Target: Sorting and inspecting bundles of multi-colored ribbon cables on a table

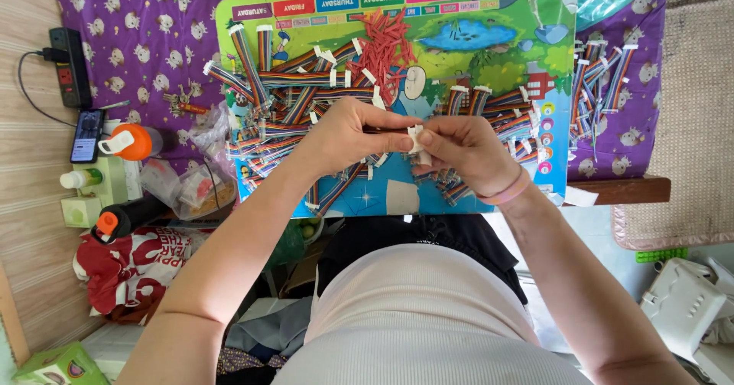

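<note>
My left hand and my right hand meet over the middle of a colourful picture board. Between their fingertips sits a small white connector on a rainbow ribbon cable, pinched by both hands. Many more rainbow ribbon cables with white ends lie heaped on the board's left half. Another bunch of ribbon cables lies behind my right hand. A pile of red strips sits at the board's top centre. A pink band circles my right wrist.
More ribbon cables lie on the purple patterned cloth at right. At left are a power strip, a phone, an orange-capped bottle, keys, clear plastic bags and a red bag. White plastic objects sit at lower right.
</note>
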